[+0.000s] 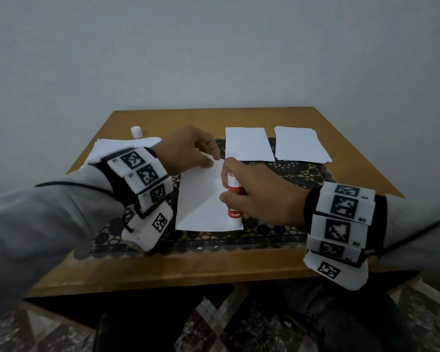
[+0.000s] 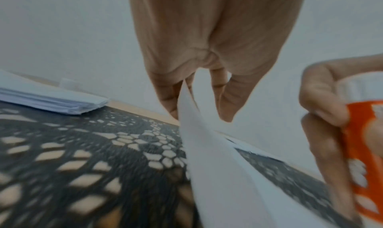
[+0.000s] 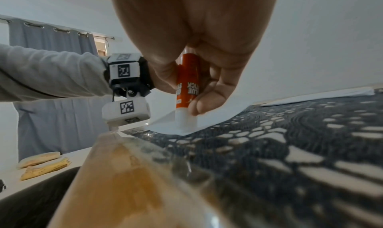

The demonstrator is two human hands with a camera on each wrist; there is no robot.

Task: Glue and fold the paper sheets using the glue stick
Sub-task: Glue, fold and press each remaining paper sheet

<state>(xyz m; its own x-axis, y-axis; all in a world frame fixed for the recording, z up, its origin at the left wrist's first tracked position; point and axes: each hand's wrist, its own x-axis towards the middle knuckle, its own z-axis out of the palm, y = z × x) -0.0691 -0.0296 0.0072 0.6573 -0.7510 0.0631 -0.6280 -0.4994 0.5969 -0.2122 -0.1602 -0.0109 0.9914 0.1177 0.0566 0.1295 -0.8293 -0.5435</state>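
Left grip: our left hand (image 1: 188, 148) pinches the sheet (image 1: 201, 201) at its 12 o'clock corner, lifting it.
Right grip: our right hand (image 1: 262, 194) clasps the glue stick (image 1: 234, 199), upright on the sheet's 3 o'clock edge.
Count: three paper stacks, one cap (image 1: 136, 131) on the worktop (image 1: 214, 265).

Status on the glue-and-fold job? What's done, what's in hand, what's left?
Done: the cap is off, standing at the table's far left. A folded-looking stack lies on the left.

In hand: the right hand grips the glue stick, tip down on the middle sheet; the left hand pinches that sheet's far edge, lifting it.

Left: two flat piles at the far right look untouched.
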